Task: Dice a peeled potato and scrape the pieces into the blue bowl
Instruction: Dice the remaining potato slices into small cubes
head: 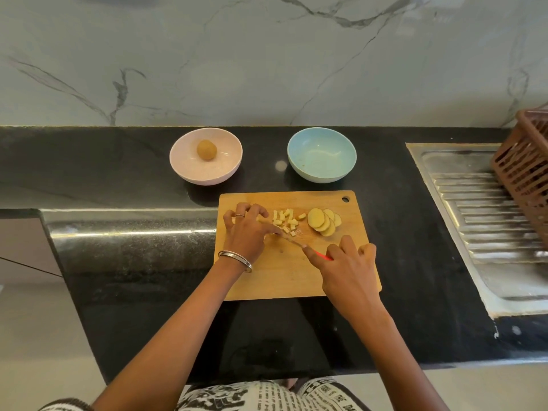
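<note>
On cutting board (284, 274) near worktop (148, 173) front edge: left hand (246, 229) pinches potato strips (267, 222); right hand (347, 271) grips knife (296, 243), blade crosswise to strips; blue bowl (321, 155) behind.

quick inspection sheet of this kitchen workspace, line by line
surface: black counter with wooden cutting board on it.
job's things: diced potato pieces and uncut slices on the board; blue bowl empty behind it.
clutter: pink bowl holding a whole potato.
grippers: left hand steadies the potato being cut; right hand grips the red-handled knife.
cables: nothing seen.
surroundings: marble wall; steel drainboard and brown basket at right.
</note>
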